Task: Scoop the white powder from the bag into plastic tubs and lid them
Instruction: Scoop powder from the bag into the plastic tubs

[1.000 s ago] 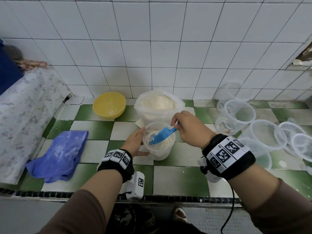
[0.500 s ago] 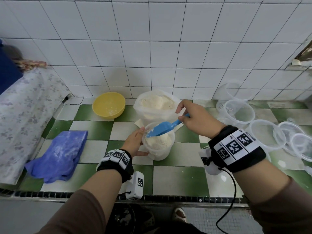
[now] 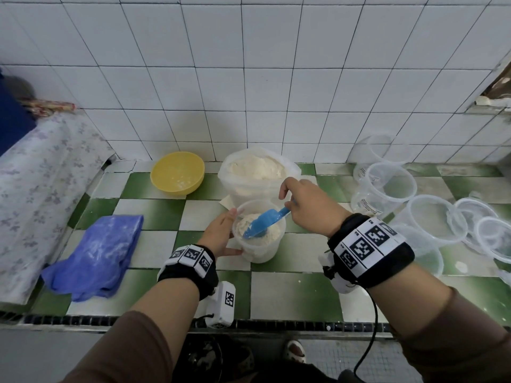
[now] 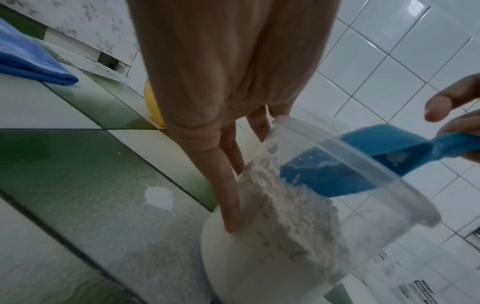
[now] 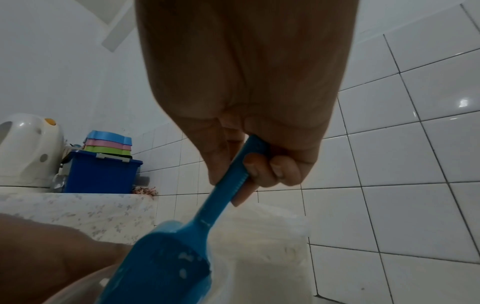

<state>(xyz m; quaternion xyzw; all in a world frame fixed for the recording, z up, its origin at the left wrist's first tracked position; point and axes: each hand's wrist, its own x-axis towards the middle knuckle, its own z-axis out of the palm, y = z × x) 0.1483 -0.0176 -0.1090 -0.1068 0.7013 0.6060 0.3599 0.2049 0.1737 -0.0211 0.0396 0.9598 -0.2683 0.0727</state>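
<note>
Right hand (image 3: 307,208) curled around scoop (image 3: 262,222)

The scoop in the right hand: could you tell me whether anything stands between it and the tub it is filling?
Nothing visible does. The scoop already dips through the open mouth of the tub, onto the powder; the left hand only steadies the tub's outer wall.

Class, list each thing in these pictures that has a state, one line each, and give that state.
Clear plastic tub: unlidded, partly filled.
Blue plastic scoop: tipped into tub.
Clear powder bag: open, full.
Yellow bowl: upright.
Left hand: steadying tub.
Right hand: gripping scoop.
</note>
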